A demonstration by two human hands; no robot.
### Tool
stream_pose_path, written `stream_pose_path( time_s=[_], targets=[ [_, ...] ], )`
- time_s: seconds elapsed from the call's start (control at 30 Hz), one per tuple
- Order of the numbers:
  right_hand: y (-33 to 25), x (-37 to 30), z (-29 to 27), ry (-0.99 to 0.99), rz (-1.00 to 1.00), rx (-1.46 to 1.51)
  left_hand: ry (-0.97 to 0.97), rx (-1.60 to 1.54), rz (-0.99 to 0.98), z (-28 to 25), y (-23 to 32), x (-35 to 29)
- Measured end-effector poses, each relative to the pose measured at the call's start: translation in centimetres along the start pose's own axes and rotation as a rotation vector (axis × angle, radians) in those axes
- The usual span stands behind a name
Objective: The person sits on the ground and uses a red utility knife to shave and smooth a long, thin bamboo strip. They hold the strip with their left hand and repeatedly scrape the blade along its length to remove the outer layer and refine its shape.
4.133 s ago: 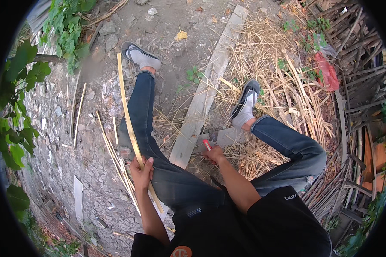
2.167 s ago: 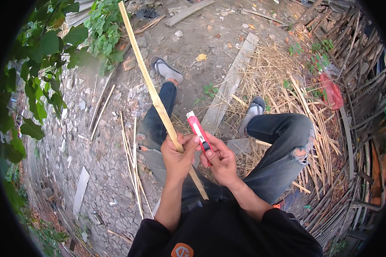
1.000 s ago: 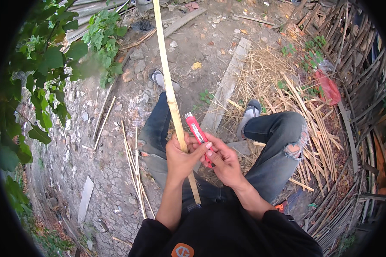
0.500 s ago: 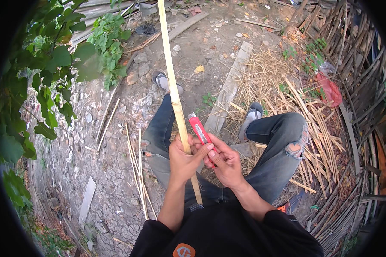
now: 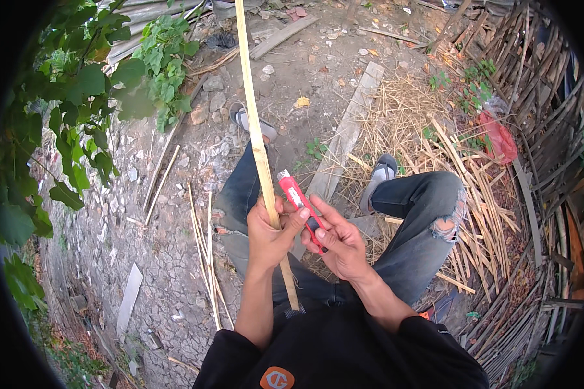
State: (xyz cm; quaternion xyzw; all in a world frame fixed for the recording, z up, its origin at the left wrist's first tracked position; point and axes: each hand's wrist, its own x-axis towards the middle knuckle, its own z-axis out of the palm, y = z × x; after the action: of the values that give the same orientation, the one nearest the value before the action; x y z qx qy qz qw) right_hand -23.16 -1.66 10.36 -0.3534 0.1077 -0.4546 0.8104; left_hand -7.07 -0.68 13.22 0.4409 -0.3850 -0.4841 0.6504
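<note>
The left hand (image 5: 269, 233) is clenched round a long pale strip (image 5: 256, 133), fingers on one side and thumb on the other. The strip stands between the person's legs, its lower end close to the dark shirt (image 5: 344, 347) at the waist and its upper end running out of view at the top. The right hand (image 5: 344, 249) grasps a red cutter (image 5: 295, 193) near its lower end. The cutter lies just to the right of the strip, tilted, tip pointing up and away from the body. The left thumb reaches across and appears to touch the cutter's side. Whether any blade projects is too small to tell.

Handling, as judged: the left grip should stay firm, since the long upper length will likely sway. The left thumb should be kept clear of the tip, and the blade length settled before the edge meets the strip. Strokes are best directed away from the thigh, as the jeans (image 5: 402, 236) are torn at the right knee and give little protection.

Surroundings: a grey plank (image 5: 347, 133) lies on the ground ahead, with straw-like shavings (image 5: 405, 113) and a heap of loose sticks (image 5: 477, 188) to its right.
</note>
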Motion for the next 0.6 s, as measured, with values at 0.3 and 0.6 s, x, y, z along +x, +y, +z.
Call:
stream_pose_path(
  time_s=[0.3, 0.6],
  targets=[
    [-8.9, -0.9, 0.5, 0.024, -0.043, -0.081, -0.037, 0.436, -0.071, -7.0, 7.0, -0.2],
    [-16.3, -4.1, 2.8, 0.020, -0.216, -0.266, -0.088, 0.365, -0.309, -6.6, 3.3, -7.6]
  ],
)
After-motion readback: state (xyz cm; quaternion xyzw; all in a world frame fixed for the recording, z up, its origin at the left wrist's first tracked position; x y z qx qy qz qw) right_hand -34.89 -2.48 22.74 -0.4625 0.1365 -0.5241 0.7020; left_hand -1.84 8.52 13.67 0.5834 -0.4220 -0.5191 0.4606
